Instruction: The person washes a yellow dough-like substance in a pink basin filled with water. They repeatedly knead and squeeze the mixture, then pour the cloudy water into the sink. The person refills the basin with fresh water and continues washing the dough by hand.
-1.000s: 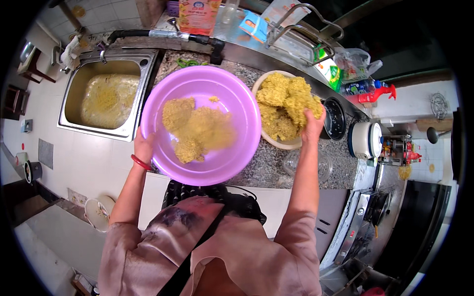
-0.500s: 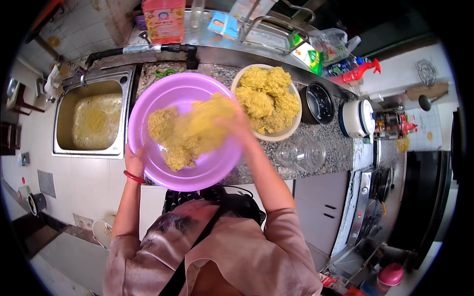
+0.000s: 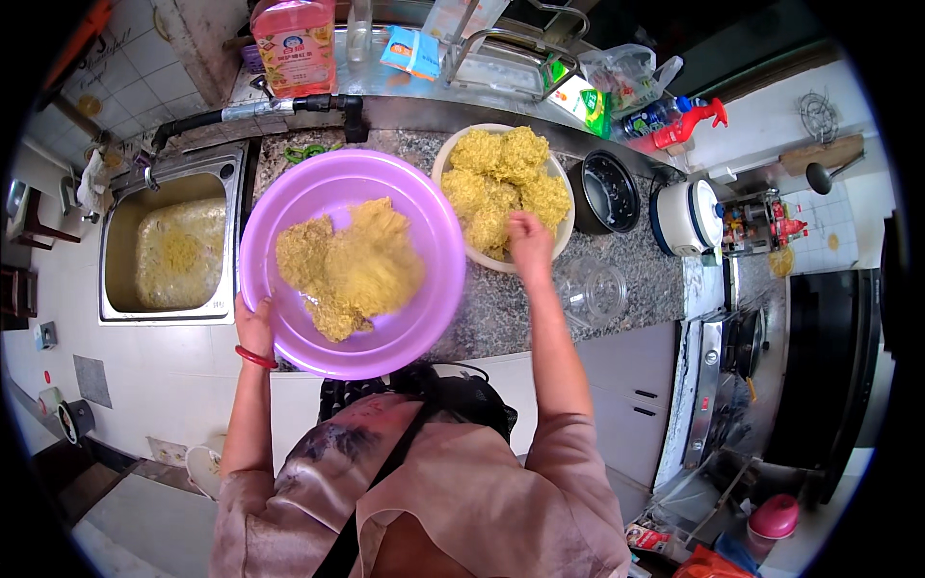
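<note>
My left hand (image 3: 254, 328), with a red bracelet at the wrist, grips the left rim of a large purple basin (image 3: 445, 231). The basin is tilted at the counter's front edge. In it lie moist, yellow-brown clumps of finely shredded stuff (image 3: 328, 279), the right-hand one blurred. My right hand (image 3: 531, 246) is curled closed over the near right part of a cream bowl (image 3: 567, 220). Its fingers touch the yellow shredded clumps (image 3: 501, 169) heaped there; what they hold, if anything, is hidden.
A steel sink (image 3: 169, 241) with cloudy water sits left. Right of the bowl stand a black pot (image 3: 607, 193), a clear glass jar (image 3: 593, 292) and a white rice cooker (image 3: 687, 217). The ledge behind holds a pink jug (image 3: 294, 48) and a red spray bottle (image 3: 692, 123).
My right hand has left the basin and moved right to the cream bowl. A yellow clump it had over the basin now lies inside it. My left hand keeps its grip on the rim.
</note>
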A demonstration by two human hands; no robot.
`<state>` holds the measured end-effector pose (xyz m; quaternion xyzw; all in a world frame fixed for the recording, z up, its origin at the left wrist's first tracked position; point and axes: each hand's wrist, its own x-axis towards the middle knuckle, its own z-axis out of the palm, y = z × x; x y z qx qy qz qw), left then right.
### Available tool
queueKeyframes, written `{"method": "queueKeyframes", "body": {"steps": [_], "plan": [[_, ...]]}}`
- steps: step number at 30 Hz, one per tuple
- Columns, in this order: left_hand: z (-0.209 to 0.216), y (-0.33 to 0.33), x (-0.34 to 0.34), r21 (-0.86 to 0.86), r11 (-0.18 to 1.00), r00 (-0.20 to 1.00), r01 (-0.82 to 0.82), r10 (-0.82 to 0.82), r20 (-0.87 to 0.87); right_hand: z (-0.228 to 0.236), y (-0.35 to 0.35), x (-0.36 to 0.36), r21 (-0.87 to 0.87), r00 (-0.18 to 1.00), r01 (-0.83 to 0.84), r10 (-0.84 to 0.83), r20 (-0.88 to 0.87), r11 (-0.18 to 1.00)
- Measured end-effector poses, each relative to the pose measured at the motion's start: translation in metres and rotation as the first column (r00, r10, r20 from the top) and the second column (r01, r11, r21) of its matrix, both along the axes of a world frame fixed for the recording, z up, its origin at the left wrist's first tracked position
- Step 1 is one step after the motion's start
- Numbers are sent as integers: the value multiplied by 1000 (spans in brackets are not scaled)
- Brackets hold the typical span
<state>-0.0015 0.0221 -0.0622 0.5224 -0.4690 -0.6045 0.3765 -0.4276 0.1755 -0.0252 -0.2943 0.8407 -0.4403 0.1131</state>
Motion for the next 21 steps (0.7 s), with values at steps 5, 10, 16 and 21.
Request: {"method": "queueKeyframes", "body": {"steps": [5,10,16,21], "plan": [[-5,2,7,-36,999,999,-13,15,38,14,11,-25,640,765,-66,450,-460,766],[-10,0,9,-44,999,999,-12,14,38,5,-14,-11,869,711,145,560,-425,474],[-2,3,5,-37,998,998,-58,57,-19,-35,-24,-29,850,650,243,572,-500,467],[4,4,1,-28,999,1000,-29,29,5,-19,-19,-28,745,711,138,459,-533,652]]}}
